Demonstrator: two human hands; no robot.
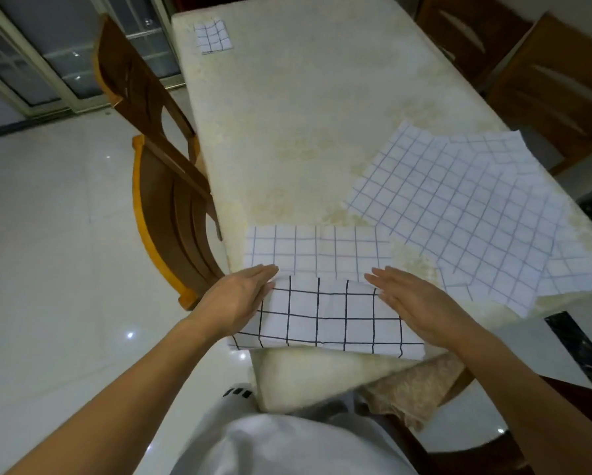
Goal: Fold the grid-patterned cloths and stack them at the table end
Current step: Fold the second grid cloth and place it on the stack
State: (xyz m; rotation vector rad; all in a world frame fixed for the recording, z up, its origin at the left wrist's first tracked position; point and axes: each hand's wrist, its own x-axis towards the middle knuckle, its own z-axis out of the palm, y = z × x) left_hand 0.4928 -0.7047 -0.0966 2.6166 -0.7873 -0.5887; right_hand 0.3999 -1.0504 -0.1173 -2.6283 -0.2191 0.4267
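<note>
A white cloth with a dark grid (325, 313) lies at the near edge of the table (304, 108), its near part folded over so the bold-lined side faces up. My left hand (239, 299) rests flat on its left end. My right hand (414, 303) lies flat on its right end, fingers together and stretched out. Neither hand grips the fabric. To the right, two unfolded grid cloths (459, 214) lie spread and overlapping. A small folded grid cloth (213, 36) sits at the far left corner of the table.
The table wears a cream patterned cover that hangs down at the near edge. A wooden chair (164, 186) stands close on the left, two more chairs (544, 80) at the right. Glossy white floor tiles lie on the left.
</note>
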